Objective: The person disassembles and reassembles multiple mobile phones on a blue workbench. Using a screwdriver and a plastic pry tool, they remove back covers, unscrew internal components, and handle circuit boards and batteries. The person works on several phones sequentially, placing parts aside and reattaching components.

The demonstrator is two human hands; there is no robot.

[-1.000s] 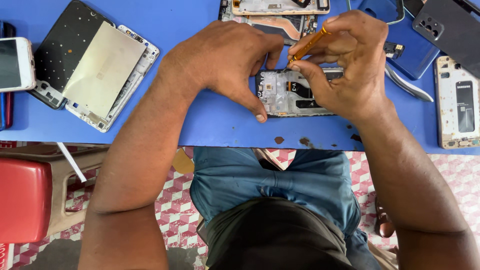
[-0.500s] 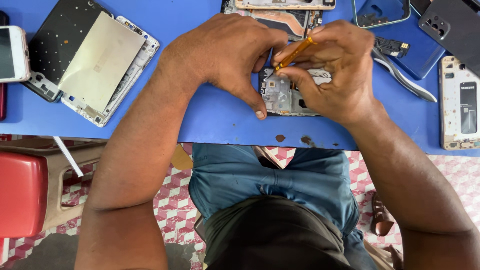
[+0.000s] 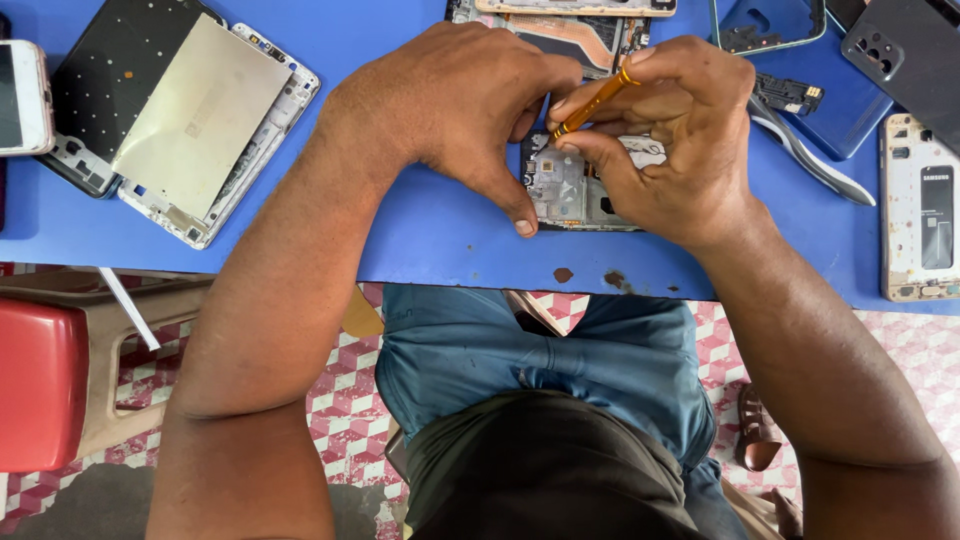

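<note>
since a moment ago, little has been moved. the open phone (image 3: 575,190) is pressed flat on the blue table (image 3: 420,240) by the left hand (image 3: 450,100), so it is kept from sliding. the orange screwdriver (image 3: 592,103) is pinched in the right hand (image 3: 670,140) fingers, tip down on it.

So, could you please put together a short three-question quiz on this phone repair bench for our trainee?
1. True or false: the right hand holds an orange screwdriver.
2. Which hand presses down the opened phone on the blue table?
A. left
B. right
C. neither
3. Fill in: a phone frame with a silver plate lies to the ____ of the left hand.

Key
1. True: its grip pinches the thin orange shaft.
2. A: the left thumb rests at the phone's edge.
3. Left.
</note>
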